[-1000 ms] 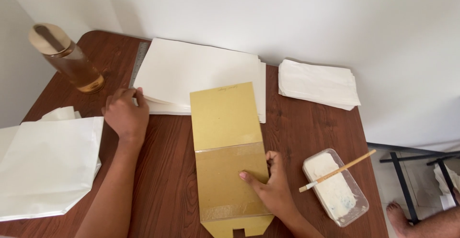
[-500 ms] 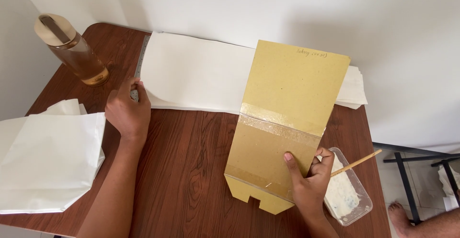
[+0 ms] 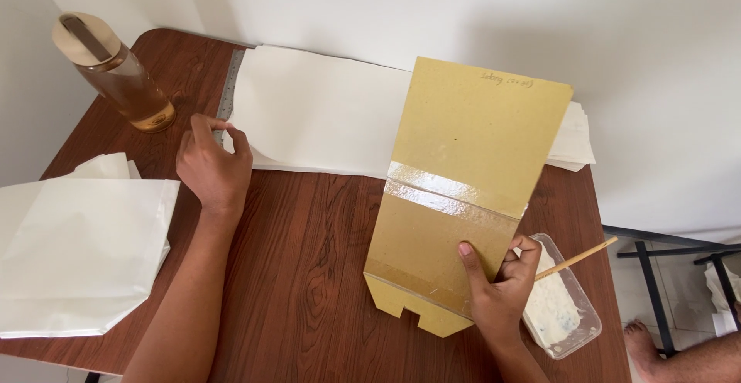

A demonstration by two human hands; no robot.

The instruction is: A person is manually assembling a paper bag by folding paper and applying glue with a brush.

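My right hand (image 3: 502,286) grips the lower right edge of a tall yellow-brown cardboard template (image 3: 459,190) with a glossy tape band across its middle, held tilted over the right side of the wooden table (image 3: 309,275). My left hand (image 3: 212,167) rests at the left corner of a stack of white paper sheets (image 3: 316,109), fingertips pinching the sheets' edge beside a metal ruler (image 3: 229,90). The template covers the right part of the white sheets.
A capped bottle of amber liquid (image 3: 120,74) stands at the back left. Finished white paper bags (image 3: 77,244) lie at the left edge. A clear tub of white paste (image 3: 559,306) with a wooden stick (image 3: 575,258) sits at the right. Another person's foot (image 3: 644,344) shows on the floor.
My right hand has carried the cardboard template from the table's middle to the right and tilted it. The white sheets are now uncovered. My left hand stayed at their left corner.
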